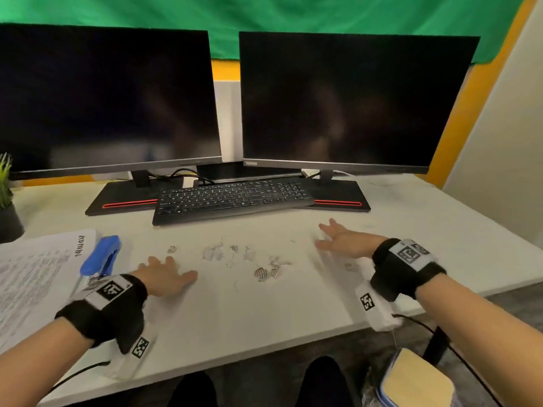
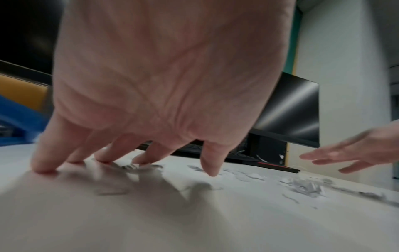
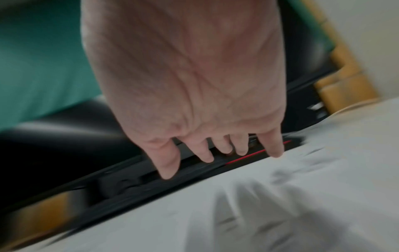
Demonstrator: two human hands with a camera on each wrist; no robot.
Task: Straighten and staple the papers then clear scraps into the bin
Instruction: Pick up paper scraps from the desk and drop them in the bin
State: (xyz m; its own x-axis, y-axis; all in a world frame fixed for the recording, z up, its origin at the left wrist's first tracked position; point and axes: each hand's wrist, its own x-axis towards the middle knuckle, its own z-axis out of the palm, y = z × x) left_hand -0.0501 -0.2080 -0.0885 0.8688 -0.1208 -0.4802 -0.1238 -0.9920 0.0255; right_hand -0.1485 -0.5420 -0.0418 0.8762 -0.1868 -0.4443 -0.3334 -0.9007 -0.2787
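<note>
Papers [image 1: 32,277] lie far left with the stapler [image 1: 101,255] on their right edge; stapling appears done. Left hand [image 1: 164,276] and right hand [image 1: 342,239], fingers spread and grasping nothing, flank scraps [image 1: 244,259] mid-desk. Next move likely calls for raking scraps together toward the bin [image 1: 417,380], near right below the desk.

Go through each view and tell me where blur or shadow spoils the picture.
Head view: mostly sharp; the right hand is motion-smeared, and the scraps are small but readable. Left wrist view: the left hand is fairly clear, its shadow darkens the desk beneath, and the scraps are soft. Right wrist view: heavy motion blur throughout; the monitors streak, and the hand's shadow falls on the desk.
</note>
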